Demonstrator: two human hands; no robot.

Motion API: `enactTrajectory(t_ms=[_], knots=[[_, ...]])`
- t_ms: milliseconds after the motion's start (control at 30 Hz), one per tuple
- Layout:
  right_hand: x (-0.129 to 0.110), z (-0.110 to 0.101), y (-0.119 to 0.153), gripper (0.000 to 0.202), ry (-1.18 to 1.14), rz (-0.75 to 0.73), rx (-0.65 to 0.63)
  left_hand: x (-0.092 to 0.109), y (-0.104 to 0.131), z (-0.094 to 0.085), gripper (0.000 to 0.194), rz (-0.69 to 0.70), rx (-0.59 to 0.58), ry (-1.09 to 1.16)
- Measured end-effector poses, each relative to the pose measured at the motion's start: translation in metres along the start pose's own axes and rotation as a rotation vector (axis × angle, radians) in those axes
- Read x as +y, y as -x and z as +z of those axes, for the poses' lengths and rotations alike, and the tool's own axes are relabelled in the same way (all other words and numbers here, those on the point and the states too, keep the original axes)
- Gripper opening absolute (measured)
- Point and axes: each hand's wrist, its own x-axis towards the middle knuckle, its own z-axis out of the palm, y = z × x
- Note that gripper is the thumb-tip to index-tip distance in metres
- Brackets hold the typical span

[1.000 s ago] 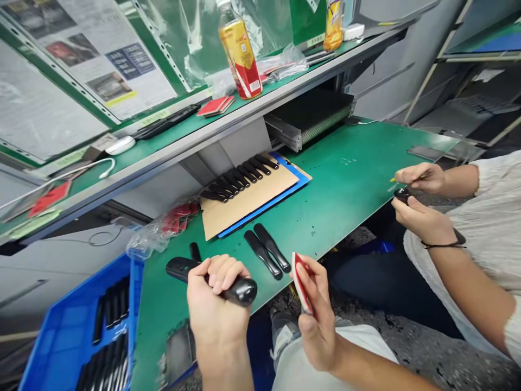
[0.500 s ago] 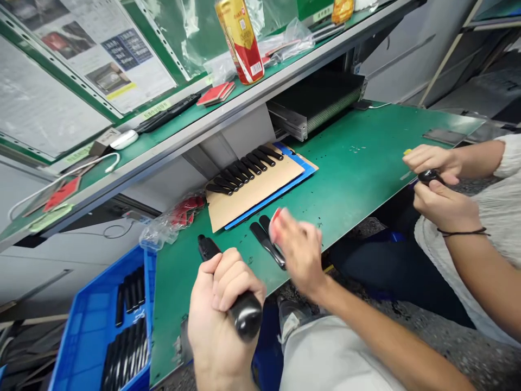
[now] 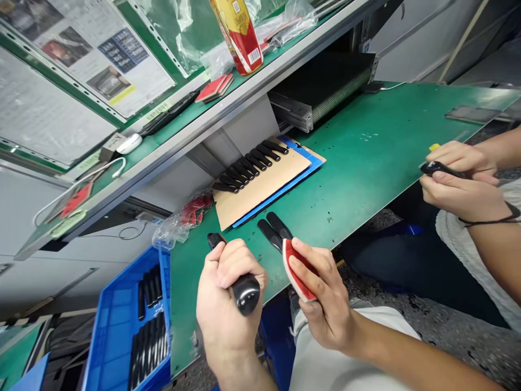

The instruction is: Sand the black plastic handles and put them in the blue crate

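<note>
My left hand [image 3: 232,293] is wrapped round a glossy black handle-like piece [image 3: 246,295], its rounded end pointing toward me and its narrow end showing beyond the fist. Between the fingers and thumb of my right hand [image 3: 325,293] is a red pad with a pale edge [image 3: 299,271], held apart from the black piece. Two flat black pieces [image 3: 273,227] lie on the green table just behind the pad. Farther back, a row of several black pieces [image 3: 252,163] rests on a brown cardboard sheet [image 3: 264,190].
A blue bin [image 3: 112,320] with several black pieces stands at the lower left. Plastic bags [image 3: 173,231] with red pads lie by the table's [image 3: 358,168] left edge. A shelf above holds a can [image 3: 242,41]. At right, another person's hands [image 3: 464,179] hold a black piece.
The view has shifted slightly. My right hand, blurred before, has come lower and nearer my left hand, and the red pad shows clearly. My left hand keeps its grip.
</note>
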Motion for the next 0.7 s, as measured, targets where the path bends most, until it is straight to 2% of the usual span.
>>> enactTrajectory(t_ms=[133,233,400,600,633,700], knots=[[0.000,-0.006,0.000,0.050,-0.097,0.013,-0.002,0.000,-0.002,-0.008,0.029,-0.045,-0.208,-0.139],[0.002,-0.009,-0.002,0.049,-0.140,0.029,-0.001,0.002,-0.005,-0.014,0.036,-0.045,-0.263,-0.168],[0.009,-0.015,-0.011,0.050,-0.146,-0.084,-0.029,0.001,-0.013,-0.017,0.032,0.005,-0.166,-0.190],[0.001,-0.016,-0.023,0.045,0.012,-0.379,-0.107,-0.006,-0.013,-0.009,0.030,0.038,-0.032,-0.230],[-0.003,-0.014,-0.020,0.041,0.031,-0.371,-0.132,-0.006,-0.013,-0.009,0.029,0.032,-0.012,-0.228],[-0.010,-0.008,-0.010,0.033,0.027,-0.260,-0.185,-0.003,-0.014,-0.011,0.028,0.024,-0.002,-0.227]])
